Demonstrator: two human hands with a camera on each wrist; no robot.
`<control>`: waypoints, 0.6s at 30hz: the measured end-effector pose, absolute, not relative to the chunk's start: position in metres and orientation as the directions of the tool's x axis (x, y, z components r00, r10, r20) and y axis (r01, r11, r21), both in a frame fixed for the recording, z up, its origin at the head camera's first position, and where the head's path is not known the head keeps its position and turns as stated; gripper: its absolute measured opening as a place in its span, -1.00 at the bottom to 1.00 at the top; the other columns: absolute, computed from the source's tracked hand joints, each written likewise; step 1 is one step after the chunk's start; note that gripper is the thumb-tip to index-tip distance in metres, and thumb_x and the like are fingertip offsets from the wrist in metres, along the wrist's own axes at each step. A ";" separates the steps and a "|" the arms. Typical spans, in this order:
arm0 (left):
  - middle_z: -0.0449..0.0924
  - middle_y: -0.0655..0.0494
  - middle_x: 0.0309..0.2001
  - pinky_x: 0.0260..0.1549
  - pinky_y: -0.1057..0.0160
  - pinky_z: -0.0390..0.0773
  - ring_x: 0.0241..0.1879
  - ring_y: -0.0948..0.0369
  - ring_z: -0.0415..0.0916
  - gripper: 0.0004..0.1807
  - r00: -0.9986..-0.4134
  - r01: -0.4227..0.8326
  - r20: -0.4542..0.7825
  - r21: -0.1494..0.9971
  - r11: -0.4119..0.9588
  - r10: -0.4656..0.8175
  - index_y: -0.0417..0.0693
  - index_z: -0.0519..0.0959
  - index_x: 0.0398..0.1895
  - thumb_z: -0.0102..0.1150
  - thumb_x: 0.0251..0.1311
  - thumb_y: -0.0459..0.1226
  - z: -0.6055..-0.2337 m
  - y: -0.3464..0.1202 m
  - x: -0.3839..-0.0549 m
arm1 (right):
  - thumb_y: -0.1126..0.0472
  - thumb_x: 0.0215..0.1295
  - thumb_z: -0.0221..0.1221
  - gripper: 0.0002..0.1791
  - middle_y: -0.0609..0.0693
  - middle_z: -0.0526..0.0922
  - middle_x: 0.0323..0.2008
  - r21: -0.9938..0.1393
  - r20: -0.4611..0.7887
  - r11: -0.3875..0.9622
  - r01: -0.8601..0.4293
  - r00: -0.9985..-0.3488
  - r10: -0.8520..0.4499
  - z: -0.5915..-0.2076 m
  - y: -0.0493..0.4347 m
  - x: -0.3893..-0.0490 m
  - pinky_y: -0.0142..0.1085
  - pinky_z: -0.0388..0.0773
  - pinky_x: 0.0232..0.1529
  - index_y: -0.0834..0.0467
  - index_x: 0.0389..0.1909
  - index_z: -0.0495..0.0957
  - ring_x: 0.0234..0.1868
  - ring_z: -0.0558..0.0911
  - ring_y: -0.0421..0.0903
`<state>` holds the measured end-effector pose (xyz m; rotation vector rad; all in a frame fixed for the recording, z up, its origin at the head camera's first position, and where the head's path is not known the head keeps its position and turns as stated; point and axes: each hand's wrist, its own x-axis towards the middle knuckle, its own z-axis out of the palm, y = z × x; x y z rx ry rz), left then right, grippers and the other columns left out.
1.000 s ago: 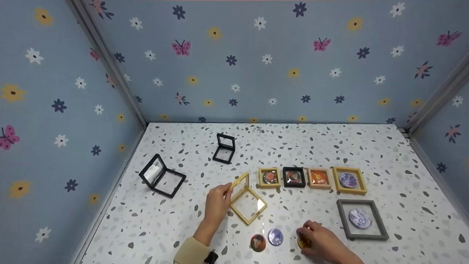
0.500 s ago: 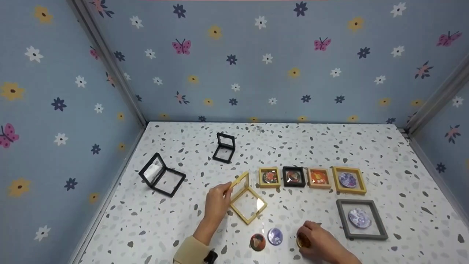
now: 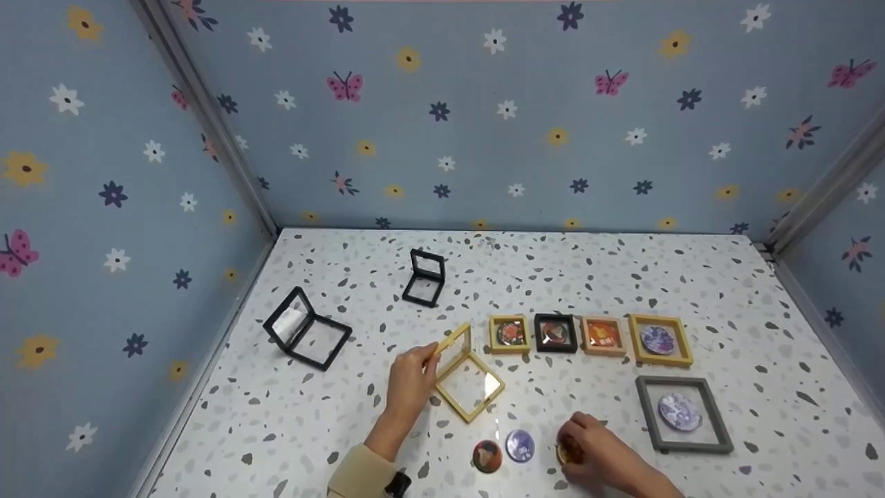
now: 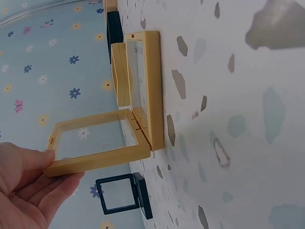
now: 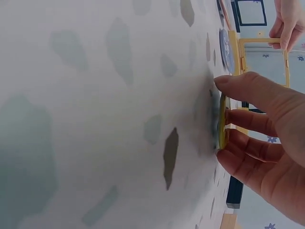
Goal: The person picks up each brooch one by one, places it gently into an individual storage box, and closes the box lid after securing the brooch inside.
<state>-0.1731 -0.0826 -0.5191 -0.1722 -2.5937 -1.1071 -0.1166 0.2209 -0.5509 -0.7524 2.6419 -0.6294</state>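
My left hand (image 3: pixel 408 384) pinches the raised half of a yellow hinged display frame (image 4: pixel 153 90) between thumb and fingers. The frame's other half lies flat on the table, its clear film bare. With thumb and fingertips my right hand (image 3: pixel 598 449) grips a round badge (image 5: pixel 222 121) by its edge, low over the table. It has a yellow rim and a dark golden face, partly covered by the fingers. Between the two hands lie a dark red badge (image 3: pixel 487 456) and a purple badge (image 3: pixel 520 446).
Two black frames (image 3: pixel 321 346) (image 3: pixel 423 302) stand opened at the left and back. A row of small closed frames (image 3: pixel 555 349) holds badges, with a larger yellow frame (image 3: pixel 660 361) at its end. A grey frame (image 3: pixel 691 446) with a purple badge lies at the right.
My right hand has shifted slightly left with the badge, which now shows tilted under the fingers. The left hand stays on the yellow frame.
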 end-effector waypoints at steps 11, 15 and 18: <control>0.61 -0.08 -0.28 -0.39 0.35 0.54 -0.31 0.17 0.56 -0.77 -0.935 0.250 0.355 0.672 0.697 -0.007 -0.32 0.58 -0.19 0.17 0.04 -0.43 -0.520 -0.083 -0.173 | 0.16 -0.15 0.33 -0.67 -0.16 0.35 -0.36 -0.529 -0.107 0.718 -0.452 -0.804 -0.585 -0.541 0.209 -0.126 -0.36 0.43 -0.37 0.11 -0.30 0.50 -0.34 0.37 -0.24; 0.61 -0.08 -0.32 -0.45 0.33 0.54 -0.36 0.17 0.57 -0.79 -0.923 0.276 0.385 0.665 0.694 -0.002 -0.33 0.59 -0.23 0.18 0.02 -0.44 -0.521 -0.083 -0.173 | 0.18 -0.13 0.32 -0.68 -0.14 0.36 -0.36 -0.515 -0.061 0.703 -0.491 -0.796 -0.602 -0.539 0.205 -0.130 -0.34 0.42 -0.37 0.13 -0.30 0.51 -0.34 0.36 -0.23; 0.61 -0.07 -0.31 -0.44 0.34 0.54 -0.35 0.19 0.56 -0.78 -0.930 0.258 0.368 0.669 0.697 -0.010 -0.31 0.59 -0.21 0.18 0.03 -0.43 -0.520 -0.083 -0.173 | 0.16 -0.12 0.31 -0.68 -0.14 0.38 -0.34 -0.501 -0.056 0.710 -0.494 -0.801 -0.596 -0.538 0.200 -0.133 -0.31 0.45 -0.31 0.13 -0.28 0.51 -0.31 0.39 -0.21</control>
